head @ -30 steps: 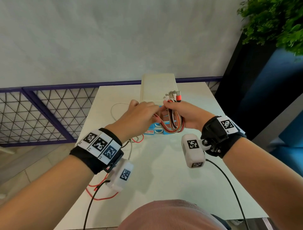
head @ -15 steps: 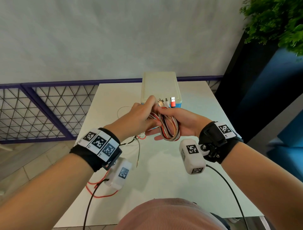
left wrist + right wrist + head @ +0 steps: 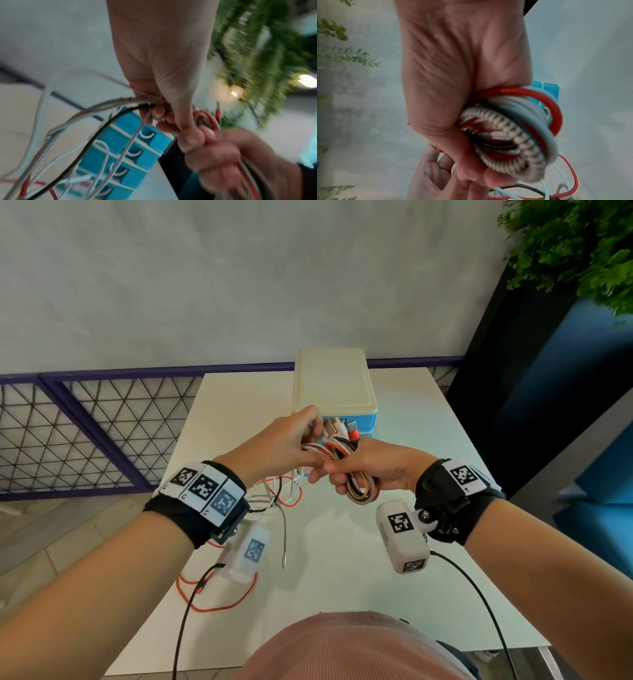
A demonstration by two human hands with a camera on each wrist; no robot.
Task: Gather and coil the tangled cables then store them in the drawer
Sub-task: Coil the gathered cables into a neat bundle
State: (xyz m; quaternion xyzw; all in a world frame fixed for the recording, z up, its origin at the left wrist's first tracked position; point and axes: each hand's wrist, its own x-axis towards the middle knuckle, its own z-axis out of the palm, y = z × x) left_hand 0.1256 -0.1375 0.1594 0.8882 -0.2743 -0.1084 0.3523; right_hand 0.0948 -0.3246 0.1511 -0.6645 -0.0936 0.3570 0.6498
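My right hand (image 3: 346, 470) grips a coil of cables (image 3: 359, 487), red, white and braided, held above the white table (image 3: 342, 559); the wrist view shows the coil (image 3: 518, 135) wrapped in my fingers. Several plugs (image 3: 342, 428) stick up from the bundle. My left hand (image 3: 301, 440) pinches the loose strands (image 3: 120, 105) right beside the coil. The free tails (image 3: 284, 508) hang under my left wrist, and a red cable (image 3: 212, 597) trails on the table. Behind my hands stands the blue drawer unit (image 3: 335, 392) with a cream top; its stacked drawers (image 3: 123, 148) are shut.
A purple mesh railing (image 3: 85, 433) runs along the left and back of the table. A dark blue planter with a green plant (image 3: 575, 251) stands at the right. The table's left edge drops to a tiled floor (image 3: 51, 535).
Both hands have risen and come closer to me with the bundle. More of the loose cable has been lifted off the table, and the braided tail now hangs free.
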